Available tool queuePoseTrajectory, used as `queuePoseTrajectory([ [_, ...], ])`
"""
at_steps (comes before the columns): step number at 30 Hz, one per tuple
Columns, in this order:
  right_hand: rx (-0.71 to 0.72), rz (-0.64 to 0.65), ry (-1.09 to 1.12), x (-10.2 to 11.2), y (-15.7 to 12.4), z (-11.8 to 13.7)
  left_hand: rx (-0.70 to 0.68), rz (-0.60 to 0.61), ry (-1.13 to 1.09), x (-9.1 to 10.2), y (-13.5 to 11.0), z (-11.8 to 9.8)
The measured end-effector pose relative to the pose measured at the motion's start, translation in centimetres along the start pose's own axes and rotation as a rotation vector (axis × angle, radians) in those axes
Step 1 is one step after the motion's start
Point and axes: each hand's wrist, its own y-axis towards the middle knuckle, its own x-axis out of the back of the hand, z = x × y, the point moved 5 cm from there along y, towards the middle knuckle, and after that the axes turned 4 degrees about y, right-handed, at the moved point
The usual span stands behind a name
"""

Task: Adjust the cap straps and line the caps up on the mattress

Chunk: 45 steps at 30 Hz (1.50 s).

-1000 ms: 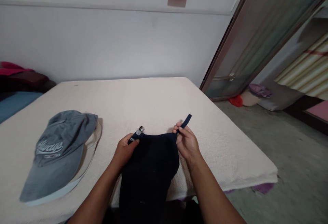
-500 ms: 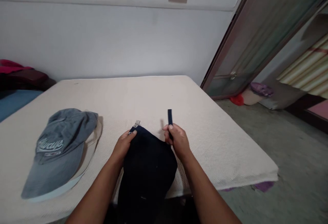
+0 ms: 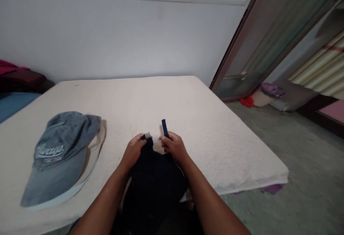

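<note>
Since the last frame, the right hand (image 3: 174, 145) has come in leftward with the strap (image 3: 165, 127), so the gap to the clasp (image 3: 147, 135) is narrower, and the clasp itself now leans over to the right. The left hand (image 3: 133, 151) has shifted little.

Strap and clasp lie apart, side by side, with bare bed (image 3: 150, 99) showing between them. The strap is to the right of the clasp, its free end sticking up past the right fingers, pointing away from the person and tipped slightly left. The clasp points right, toward the strap, so their long axes cross rather than line up. The left hand is nearer the clasp, pinching the band just beside it; the right hand pinches the strap below its free end. Both hands are closed to a narrow grip.

Below and between the wrists hangs the dark piece they belong to, probably a cap (image 3: 157, 177), though its folds are too dark to be sure. Well to the left, a grey cap (image 3: 61, 149) rests over a cream hat (image 3: 95, 152).
</note>
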Motion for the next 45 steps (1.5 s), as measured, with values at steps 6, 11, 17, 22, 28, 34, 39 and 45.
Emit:
queuePoseTrajectory([
  [6, 0.009, 0.088, 0.002, -0.9, -0.5, 0.3, -0.089, 0.070, 0.152, -1.5, -0.9, -0.6],
  [11, -0.018, 0.126, -0.054, -0.7, -0.8, 0.4, -0.121, 0.157, 0.189, -2.2, -1.4, -0.7],
  [17, -0.038, 0.179, 0.066, -0.7, -1.1, 0.8, -0.076, 0.158, 0.120, -2.2, -1.4, -0.6],
  [22, -0.031, 0.200, 0.216, 0.5, -1.1, 1.5, 0.029, 0.103, -0.182, -1.6, -0.9, 0.3],
  [28, -0.128, 0.296, 0.295, 1.4, -1.5, 2.0, 0.050, 0.042, -0.348, -1.3, -0.8, 0.9],
  [34, -0.178, 0.411, 0.147, 0.0, -2.2, 1.9, 0.095, 0.113, -0.499, -2.1, -1.6, 0.7],
  [39, -0.213, 0.463, 0.077, -0.2, -2.3, 1.6, 0.120, 0.076, -0.505, -1.8, -1.6, 0.8],
  [45, -0.216, 0.457, 0.005, 0.3, -2.1, 1.1, 0.109, 0.100, -0.376, -1.3, -1.8, 0.4],
])
